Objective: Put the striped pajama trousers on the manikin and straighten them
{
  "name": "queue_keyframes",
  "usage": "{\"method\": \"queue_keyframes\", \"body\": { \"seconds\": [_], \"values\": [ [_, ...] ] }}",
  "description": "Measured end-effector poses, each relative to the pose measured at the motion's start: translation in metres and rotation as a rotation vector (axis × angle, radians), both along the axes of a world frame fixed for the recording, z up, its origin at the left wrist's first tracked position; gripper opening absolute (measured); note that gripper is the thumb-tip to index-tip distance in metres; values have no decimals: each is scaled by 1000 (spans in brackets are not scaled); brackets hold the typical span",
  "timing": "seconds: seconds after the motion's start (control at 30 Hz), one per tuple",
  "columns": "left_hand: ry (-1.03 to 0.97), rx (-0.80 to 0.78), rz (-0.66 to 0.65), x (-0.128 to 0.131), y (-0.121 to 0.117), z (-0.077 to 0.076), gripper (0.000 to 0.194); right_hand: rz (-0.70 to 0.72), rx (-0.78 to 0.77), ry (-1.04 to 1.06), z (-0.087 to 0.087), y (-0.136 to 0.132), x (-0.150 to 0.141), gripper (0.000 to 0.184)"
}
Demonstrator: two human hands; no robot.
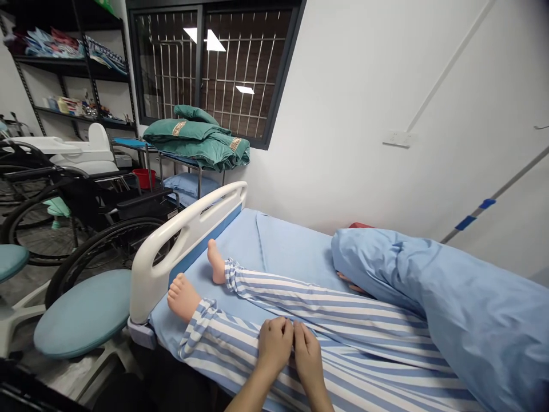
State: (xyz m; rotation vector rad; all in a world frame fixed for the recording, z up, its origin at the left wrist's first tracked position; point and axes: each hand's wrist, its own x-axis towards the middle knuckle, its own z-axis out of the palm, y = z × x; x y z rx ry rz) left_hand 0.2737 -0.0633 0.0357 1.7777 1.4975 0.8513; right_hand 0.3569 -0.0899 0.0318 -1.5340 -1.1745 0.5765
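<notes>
Right of the footboard (143, 286), left hand (274, 344) and right hand (307, 350) rest on striped trousers (364, 320), fingers curled narrowly; whether they pinch cloth, I cannot tell. Beyond it, wheelchair label (172, 214) is too small to read.

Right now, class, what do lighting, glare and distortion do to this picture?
Head view: white light patches glare on the window, whose right side leans steeply, probably from a wide, tilted lens; the bottom left corner is too dark to read; the left hand and right hand look softly lit, reasonably sharp.
</notes>
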Motion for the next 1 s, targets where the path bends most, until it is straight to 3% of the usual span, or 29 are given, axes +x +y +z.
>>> {"method": "queue_keyframes", "body": {
  "seconds": [1.0],
  "values": [
    [51, 13, -27, -5, -5, 7, 37, -28, 22, -61, 0, 0, 1, 46]
  ]
}}
